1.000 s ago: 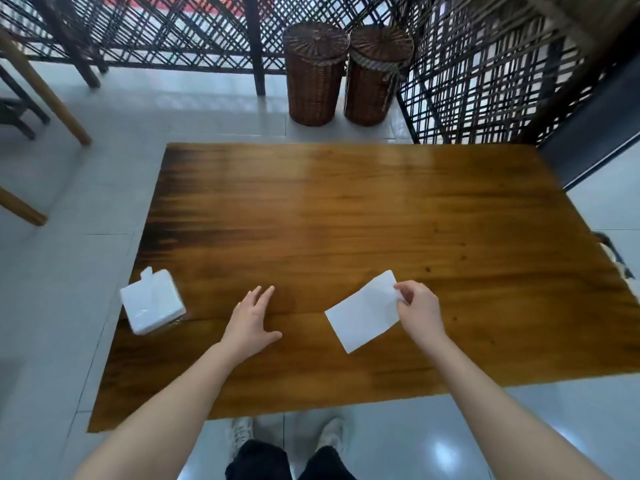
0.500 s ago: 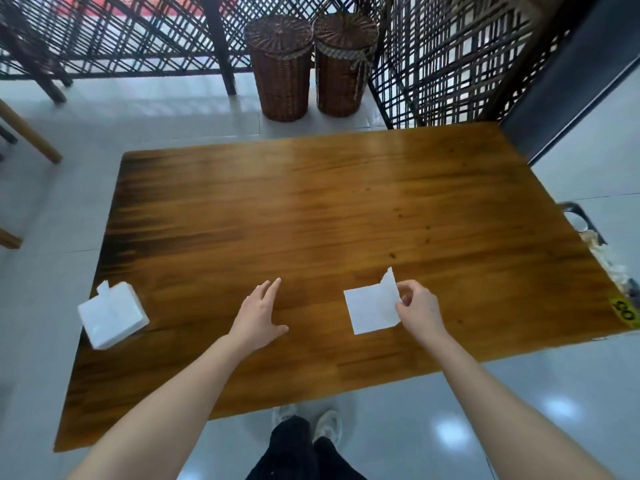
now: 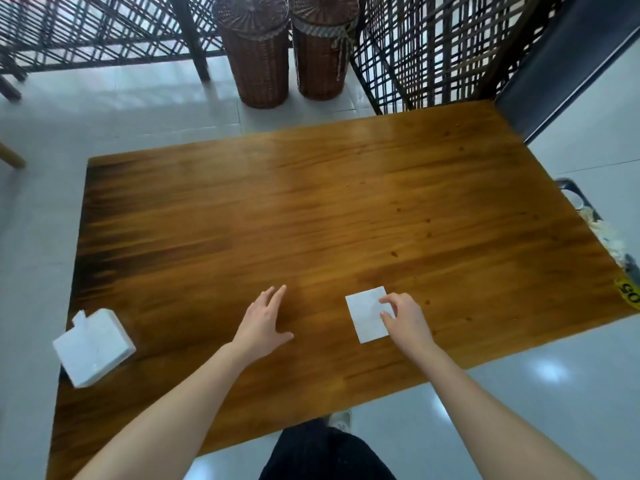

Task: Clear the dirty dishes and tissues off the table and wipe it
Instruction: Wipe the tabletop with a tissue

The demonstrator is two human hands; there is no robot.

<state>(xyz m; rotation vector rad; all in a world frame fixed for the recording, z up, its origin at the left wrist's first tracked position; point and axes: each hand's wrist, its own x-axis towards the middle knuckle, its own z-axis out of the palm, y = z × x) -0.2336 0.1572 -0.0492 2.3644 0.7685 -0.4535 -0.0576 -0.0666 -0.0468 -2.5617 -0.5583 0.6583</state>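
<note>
- Pale glossy floor tiles (image 3: pixel 114 109) are surrounding a wooden table (image 3: pixel 311 209), which is filling most of the frame; small dark specks are showing on its right half.
- Two lidded wicker baskets (image 3: pixel 258 53) are standing side by side at the top centre, beyond the table's far edge, with a dark lattice screen (image 3: pixel 433 46) running behind and to the right of them.
- A white tissue sheet (image 3: pixel 365 315) is lying flat on the table, lower centre-right of the frame, near the table's near edge.
- The right hand (image 3: pixel 408 322) is resting on the sheet's right side, fingers bent, with index fingertip and thumb tip touching the paper; whether it is pinching an edge or only pressing down, I cannot tell.
- The left hand (image 3: pixel 261 323) is lying flat on bare wood, lower centre, fingers straight and slightly spread, holding nothing, well apart from the sheet.
- A white tissue pack (image 3: pixel 93 349) is sitting at the table's left edge, lower left of the frame.
- A dark bin (image 3: pixel 571 188) holding crumpled paper is peeking out past the table's right edge.
</note>
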